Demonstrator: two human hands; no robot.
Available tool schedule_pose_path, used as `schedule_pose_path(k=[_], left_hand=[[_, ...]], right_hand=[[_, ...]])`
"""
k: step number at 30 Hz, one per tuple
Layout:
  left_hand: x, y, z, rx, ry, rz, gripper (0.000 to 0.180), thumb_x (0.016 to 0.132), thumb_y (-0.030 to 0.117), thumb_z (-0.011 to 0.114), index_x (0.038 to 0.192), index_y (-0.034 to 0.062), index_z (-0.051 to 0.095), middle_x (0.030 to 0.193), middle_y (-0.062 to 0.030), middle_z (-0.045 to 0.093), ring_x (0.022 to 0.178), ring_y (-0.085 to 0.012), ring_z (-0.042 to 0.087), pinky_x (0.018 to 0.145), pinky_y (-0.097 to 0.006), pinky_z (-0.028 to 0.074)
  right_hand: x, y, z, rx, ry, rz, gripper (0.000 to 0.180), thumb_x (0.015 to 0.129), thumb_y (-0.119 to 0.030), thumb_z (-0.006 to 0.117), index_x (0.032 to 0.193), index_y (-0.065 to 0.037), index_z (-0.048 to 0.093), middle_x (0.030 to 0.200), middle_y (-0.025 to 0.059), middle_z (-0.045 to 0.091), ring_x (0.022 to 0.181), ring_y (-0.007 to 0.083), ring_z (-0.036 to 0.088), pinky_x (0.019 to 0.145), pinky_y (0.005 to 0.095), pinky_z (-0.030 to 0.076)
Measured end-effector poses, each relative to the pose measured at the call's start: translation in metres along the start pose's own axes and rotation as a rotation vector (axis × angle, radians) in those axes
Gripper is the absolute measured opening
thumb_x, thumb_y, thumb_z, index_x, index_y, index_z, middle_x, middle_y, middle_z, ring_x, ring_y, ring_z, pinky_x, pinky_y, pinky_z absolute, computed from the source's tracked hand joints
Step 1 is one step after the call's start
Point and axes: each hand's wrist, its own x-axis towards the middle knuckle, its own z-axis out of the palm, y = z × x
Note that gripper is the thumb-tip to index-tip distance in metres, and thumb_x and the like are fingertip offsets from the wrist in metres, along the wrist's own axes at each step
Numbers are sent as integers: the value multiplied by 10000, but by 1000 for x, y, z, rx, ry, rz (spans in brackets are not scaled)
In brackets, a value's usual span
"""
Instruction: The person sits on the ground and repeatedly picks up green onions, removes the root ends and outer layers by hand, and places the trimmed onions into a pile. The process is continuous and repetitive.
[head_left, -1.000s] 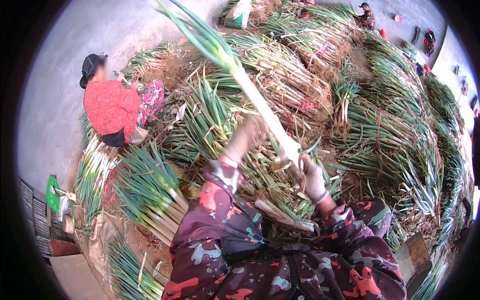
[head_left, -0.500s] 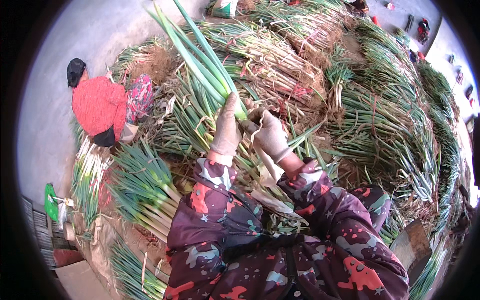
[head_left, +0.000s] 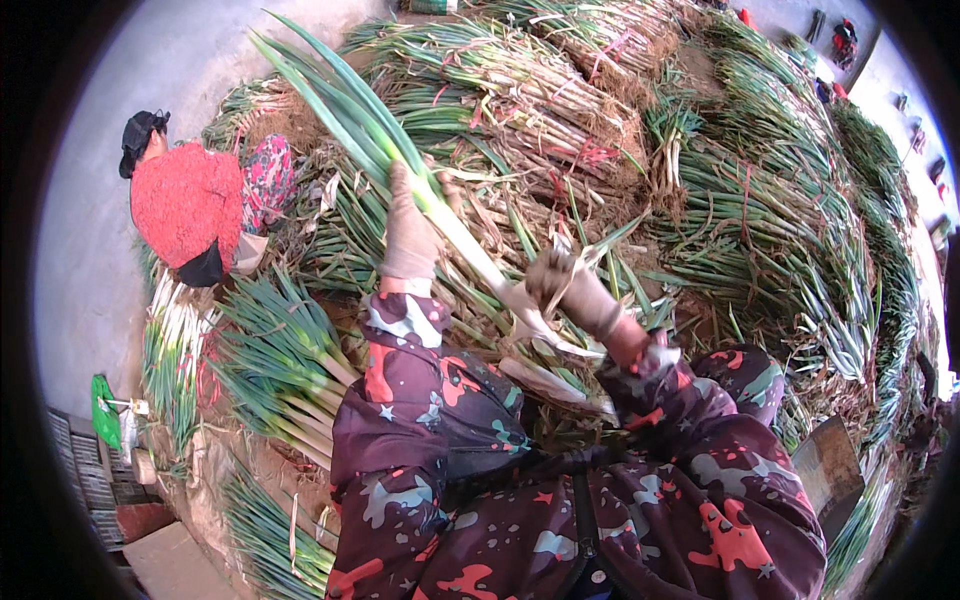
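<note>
- a gloved left hand [head_left: 408, 232], just left of the frame's centre, is clenched around a long green onion [head_left: 455, 225] where its white stalk turns to green leaves.
- the gloved right hand [head_left: 568, 290], right of centre, has its fingers closed about the lower white end of the same green onion, where loose pale skin hangs off the stalk.
- the green onion runs on a slant from the right hand up toward the upper left of the frame, its long leaves fanning out over the grey floor [head_left: 120, 60] there.
- both forearms come up from the lower edge in a dark patterned jacket [head_left: 560, 500] with red, grey and teal patches.
- behind the hands, heaps of bundled onions [head_left: 560, 110] fill the top and right of the frame, roots and dry husks showing brown, some bundles tied with red string.
- a trimmed stack of onions [head_left: 280, 370] lies at lower left, white ends pointing toward the jacket.
- a second person in a red top [head_left: 190, 205] and a dark cap crouches at the left edge of the heap, well apart from the hands.
- a small green object [head_left: 103, 410] sits near the far left rim; what it is cannot be told.
</note>
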Motion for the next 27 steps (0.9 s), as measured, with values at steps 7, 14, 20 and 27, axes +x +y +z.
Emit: schedule_pose_path(k=[7, 14, 20, 27], left_hand=[[5, 20, 0, -94, -13, 15, 525, 929, 564, 505, 1088, 65, 536, 852, -35, 534, 689, -122, 471, 623, -252, 438], [17, 58, -54, -216, -70, 137, 604, 854, 596, 576, 1092, 41, 552, 854, -46, 536, 692, -134, 499, 588, -233, 427], [15, 31, -41, -334, -29, -59, 649, 847, 623, 562, 1094, 23, 558, 835, -37, 519, 641, -110, 463, 562, -223, 403], [16, 30, -52, -296, -75, -50, 654, 844, 598, 585, 1094, -3, 531, 829, -27, 514, 623, -95, 473, 538, -217, 420]], right_hand=[[-92, 133, -27, -615, -57, 648, 334, 835, -379, 669, 865, -46, 664, 834, 203, 673, 767, 362, 665, 699, 441, 520], [-162, 200, -108, -913, -264, 952, 454, 837, -415, 627, 1097, -45, 664, 1027, 193, 683, 990, 335, 659, 852, 428, 514], [-6, 65, -18, 281, -176, 277, 370, 997, -263, 495, 1287, -40, 552, 1159, 76, 628, 1031, 162, 593, 933, 287, 464], [-29, 2, -8, 405, -783, 482, 549, 945, -322, 595, 1373, -15, 440, 1029, 50, 621, 939, 128, 583, 838, 268, 479]])
